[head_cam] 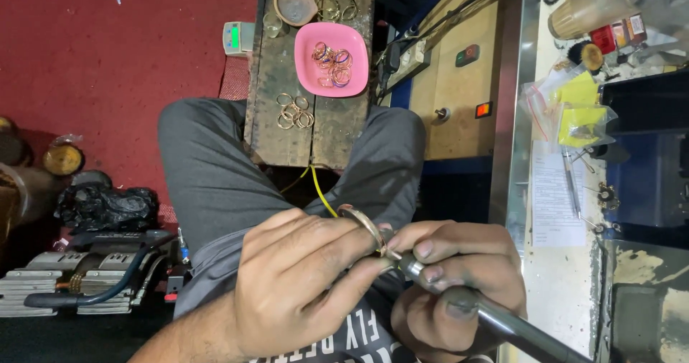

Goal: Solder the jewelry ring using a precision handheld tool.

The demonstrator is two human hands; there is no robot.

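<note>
A gold bangle [364, 224] sits pinched in the left hand [301, 284], thumb and forefinger clamped across its rim, held over the person's lap just in front of the knees. The right hand [452, 277] is closed around a dark metal handpiece [495, 320], whose tip touches the bangle at the edge nearest the thumb. A yellow cord [321, 191] runs down between the legs behind the bangle.

As a judgement, the work looks part-way through — this 1 bangle is under the tool, while a loose cluster of bangles [295, 111] lies on the worn wooden table [280, 140] ahead and more bangles fill a pink bowl [310, 72] further along it. Which lot is finished cannot be told from here.

Room to move is tight. The hands work in the gap between the 2 grey trouser legs [208, 169], with the table's near edge just beyond them. To the right stands a machine cabinet [459, 112] with a steel rim, close beside the right knee — the handpiece shaft angles towards it. To the left the red floor [108, 61] is open, apart from dark tools [100, 270] low at that side.
</note>
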